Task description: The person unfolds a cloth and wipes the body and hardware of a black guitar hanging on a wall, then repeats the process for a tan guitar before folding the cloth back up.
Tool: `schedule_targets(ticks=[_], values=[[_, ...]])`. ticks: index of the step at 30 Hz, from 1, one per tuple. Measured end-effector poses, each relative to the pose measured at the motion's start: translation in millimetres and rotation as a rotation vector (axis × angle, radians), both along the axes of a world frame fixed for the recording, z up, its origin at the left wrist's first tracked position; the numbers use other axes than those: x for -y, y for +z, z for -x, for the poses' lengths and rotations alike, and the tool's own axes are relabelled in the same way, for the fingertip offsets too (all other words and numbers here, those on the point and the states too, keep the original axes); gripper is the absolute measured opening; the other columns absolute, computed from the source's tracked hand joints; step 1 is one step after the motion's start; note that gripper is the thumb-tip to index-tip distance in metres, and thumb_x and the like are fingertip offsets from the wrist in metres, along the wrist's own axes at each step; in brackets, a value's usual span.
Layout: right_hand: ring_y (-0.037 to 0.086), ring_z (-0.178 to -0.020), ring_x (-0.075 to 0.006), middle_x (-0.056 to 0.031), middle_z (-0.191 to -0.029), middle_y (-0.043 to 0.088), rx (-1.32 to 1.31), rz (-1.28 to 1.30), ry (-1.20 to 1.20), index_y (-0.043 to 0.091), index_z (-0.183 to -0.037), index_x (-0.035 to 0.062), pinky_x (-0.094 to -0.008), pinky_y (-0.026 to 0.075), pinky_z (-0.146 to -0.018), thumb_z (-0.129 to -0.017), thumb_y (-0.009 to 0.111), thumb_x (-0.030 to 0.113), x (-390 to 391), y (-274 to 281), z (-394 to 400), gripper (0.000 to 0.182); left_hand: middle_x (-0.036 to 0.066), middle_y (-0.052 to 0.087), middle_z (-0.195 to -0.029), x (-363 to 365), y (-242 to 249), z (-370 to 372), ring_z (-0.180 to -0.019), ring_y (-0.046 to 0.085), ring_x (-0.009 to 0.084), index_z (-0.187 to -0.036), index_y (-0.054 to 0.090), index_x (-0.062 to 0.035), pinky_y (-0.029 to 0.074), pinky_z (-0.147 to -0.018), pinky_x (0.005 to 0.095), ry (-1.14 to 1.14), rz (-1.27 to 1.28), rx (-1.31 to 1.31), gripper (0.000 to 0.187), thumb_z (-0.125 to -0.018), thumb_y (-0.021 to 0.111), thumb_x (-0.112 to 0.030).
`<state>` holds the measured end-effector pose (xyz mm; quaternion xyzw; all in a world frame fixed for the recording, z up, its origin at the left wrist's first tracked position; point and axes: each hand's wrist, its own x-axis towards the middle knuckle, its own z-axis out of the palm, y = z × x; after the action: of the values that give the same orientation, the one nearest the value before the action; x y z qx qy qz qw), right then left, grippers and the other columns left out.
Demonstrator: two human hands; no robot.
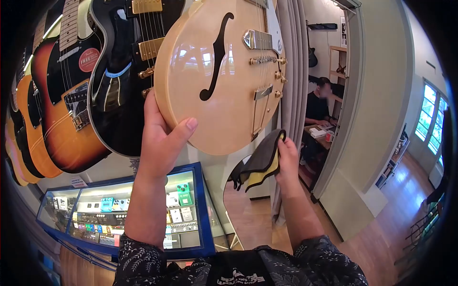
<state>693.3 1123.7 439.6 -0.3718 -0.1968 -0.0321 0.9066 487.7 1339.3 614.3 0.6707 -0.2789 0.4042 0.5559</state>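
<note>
A cream hollow-body electric guitar (191, 71) with an f-hole and gold hardware hangs in front of me. My left hand (164, 136) grips the lower left edge of its body, thumb on the front face and fingers behind the rim, out of sight. Below the guitar's lower right side, my right hand (287, 159) pinches a folded grey and yellow cleaning cloth (260, 157) with black edging. The cloth hangs to the left of that hand, apart from the guitar's face. Just left of the cream guitar is a black electric guitar (114, 90) with gold pickups.
A sunburst electric guitar (62, 119) and several others hang farther left. Beneath them stands a blue-framed glass display case (205, 224) holding effects pedals. A grey curtain (293, 62) hangs at right, beside a doorway where a person (317, 105) sits at a desk.
</note>
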Motion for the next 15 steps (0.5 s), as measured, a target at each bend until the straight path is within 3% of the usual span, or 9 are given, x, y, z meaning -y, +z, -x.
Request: schedule_targets(ticks=[7, 15], values=[[0.067, -0.086, -0.0078, -0.0010, -0.101, 0.071, 0.139, 0.031, -0.040, 0.065, -0.117, 0.0034, -0.0250, 0.056, -0.077, -0.110, 0.054, 0.011, 13.7, 39.3, 21.9, 0.015, 0.012, 0.051, -0.145, 2.5, -0.6, -2.1, -0.134, 0.052, 0.0189, -0.157, 0.029, -0.0023, 0.042, -0.115, 0.0366, -0.018, 0.030, 0.014, 0.077, -0.094, 0.071, -0.012], [0.062, -0.083, -0.0069, 0.0007, -0.096, 0.067, 0.045, 0.197, -0.031, 0.065, -0.117, 0.0040, -0.0244, 0.053, -0.075, -0.109, 0.057, 0.014, 25.9, -26.0, 42.1, 0.015, 0.012, 0.048, -0.143, 27.9, -43.9, -6.8, -0.135, 0.051, 0.0211, -0.154, 0.027, -0.0035, 0.042, -0.116, 0.0400, 0.117, 0.037, 0.086, 0.080, -0.089, 0.074, -0.001]])
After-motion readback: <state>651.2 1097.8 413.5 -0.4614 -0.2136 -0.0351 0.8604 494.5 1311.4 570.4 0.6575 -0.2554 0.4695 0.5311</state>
